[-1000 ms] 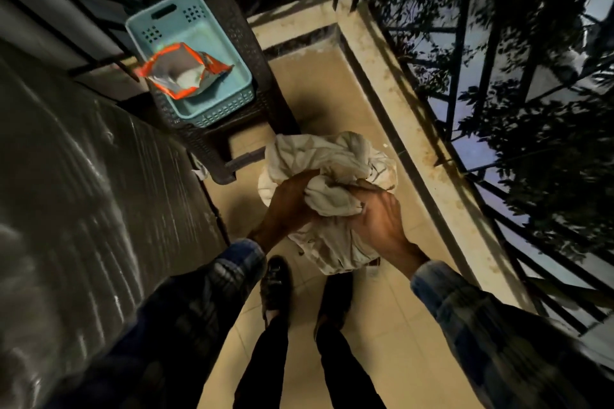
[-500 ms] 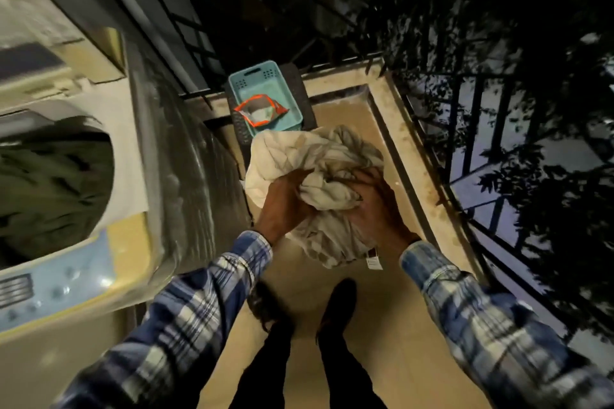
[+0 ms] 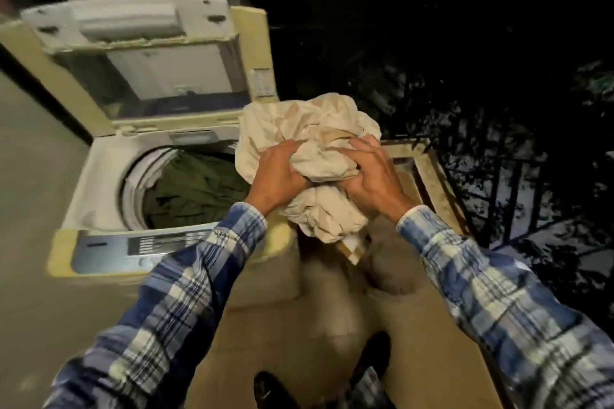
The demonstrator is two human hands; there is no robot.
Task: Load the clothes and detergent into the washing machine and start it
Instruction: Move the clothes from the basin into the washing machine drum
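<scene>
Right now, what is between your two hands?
A bunched cream cloth. The left hand and the right hand both grip it, by the open washing machine. The head view shows this.

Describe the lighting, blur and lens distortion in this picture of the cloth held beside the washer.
Head view: night, nearly black beyond the ledge. Head view: warm light on the cloth, left hand, right hand and washer. Head view: motion blur smears the panel and sleeves. Head view: wide lens bows the washer's edges.
</scene>
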